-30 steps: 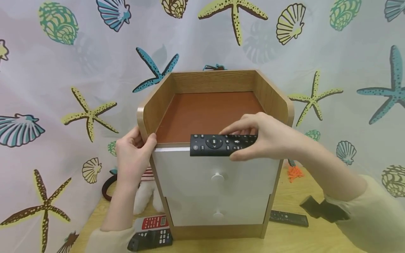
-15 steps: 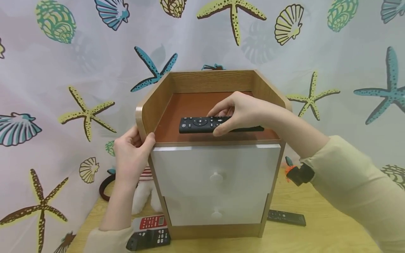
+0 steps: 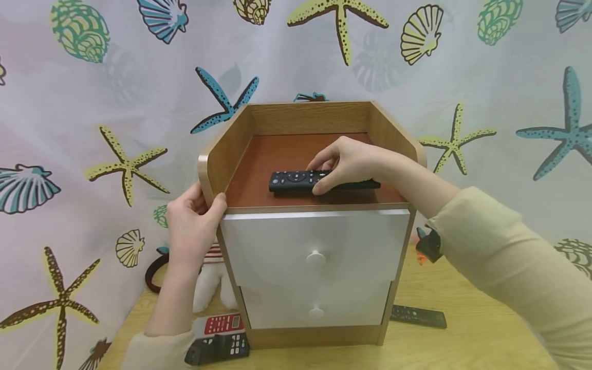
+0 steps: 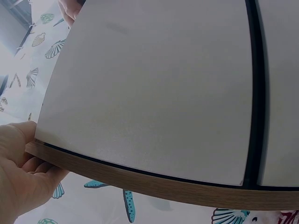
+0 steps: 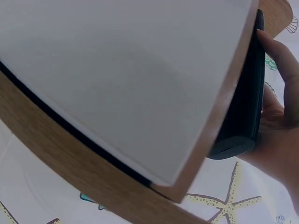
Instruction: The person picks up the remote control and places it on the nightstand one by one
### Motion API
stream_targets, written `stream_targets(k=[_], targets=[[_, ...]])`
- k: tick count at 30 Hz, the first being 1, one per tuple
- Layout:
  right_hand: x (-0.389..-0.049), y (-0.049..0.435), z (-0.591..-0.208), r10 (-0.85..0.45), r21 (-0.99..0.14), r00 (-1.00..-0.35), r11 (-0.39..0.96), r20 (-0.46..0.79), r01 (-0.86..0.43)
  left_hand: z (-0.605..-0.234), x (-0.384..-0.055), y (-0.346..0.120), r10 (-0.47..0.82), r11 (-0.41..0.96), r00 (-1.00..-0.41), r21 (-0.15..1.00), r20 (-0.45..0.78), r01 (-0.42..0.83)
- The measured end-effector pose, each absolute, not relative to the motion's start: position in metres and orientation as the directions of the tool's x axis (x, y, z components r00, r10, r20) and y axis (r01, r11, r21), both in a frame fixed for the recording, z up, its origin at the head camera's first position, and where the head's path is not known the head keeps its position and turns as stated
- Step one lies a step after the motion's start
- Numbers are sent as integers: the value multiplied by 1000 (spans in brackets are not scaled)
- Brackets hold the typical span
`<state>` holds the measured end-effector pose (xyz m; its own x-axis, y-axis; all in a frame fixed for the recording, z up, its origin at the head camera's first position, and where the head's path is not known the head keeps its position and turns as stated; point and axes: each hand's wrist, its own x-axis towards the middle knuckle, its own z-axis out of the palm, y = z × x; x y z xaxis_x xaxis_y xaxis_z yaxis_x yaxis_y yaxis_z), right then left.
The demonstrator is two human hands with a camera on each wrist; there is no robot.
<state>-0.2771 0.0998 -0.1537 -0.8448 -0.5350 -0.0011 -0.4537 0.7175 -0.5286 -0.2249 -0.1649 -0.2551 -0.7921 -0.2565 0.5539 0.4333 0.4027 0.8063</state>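
Patterned curtain [image 3: 74, 221]: hangs behind everything, white, printed with starfish and shells in yellow, blue, green and brown; it fills the background of the head view, so little else of the room shows there.
Wooden surface [image 3: 462, 349]: pale yellow with visible grain; it bears the furniture and the smaller things around its foot.
Cabinet [image 3: 287, 236]: upright, drawer fronts facing the person; raised walls enclose the red-brown top [image 3: 287, 149] on the left, right and back, while the front is open, which probably makes that side the easiest to reach across.
Left hand [image 3: 191, 221]: clamped on the cabinet's left side panel, thumb at the front edge, fingers behind; most likely this steadies the piece.
Right hand [image 3: 347, 162]: pinches the black remote across its width, thumb on the near edge, fingers on the far one; this hold seems to suit a long, narrow thing and leaves its left end uncovered.
White plush toy [image 3: 208, 290]: partly hidden behind the cabinet's left side; red stripes show above its legs.
Black remote [image 3: 293, 180]: over the front part of the top, buttons up, lengthwise to the front edge; whether it touches the top, I cannot tell.
Second remote [image 3: 418, 316]: lies beside the cabinet's right foot.
Red calculator [image 3: 222, 324]: near the left foot.
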Motion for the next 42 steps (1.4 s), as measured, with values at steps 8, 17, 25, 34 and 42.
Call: stream_targets(k=[8, 17, 25, 34, 42], targets=[[-284, 96, -159, -566, -519, -824, 712, -27, -472, -256, -225, -166, -252, 379, -791, 809, 558, 450], [-289, 97, -159, -593, -517, -804, 701, -41, -491, -256, -225, -165, -252, 373, -789, 809, 560, 455], [-293, 97, -158, -594, -482, -803, 718, -47, -502, -255, -224, -165, -257, 391, -798, 813, 546, 431], [-291, 98, -155, -603, -496, -798, 693, -1, -524, -254, -224, -165, -258, 394, -799, 814, 544, 427], [-282, 107, -141, -625, -524, -777, 639, 72, -563, -254, -224, -166, -253, 383, -796, 812, 550, 439]])
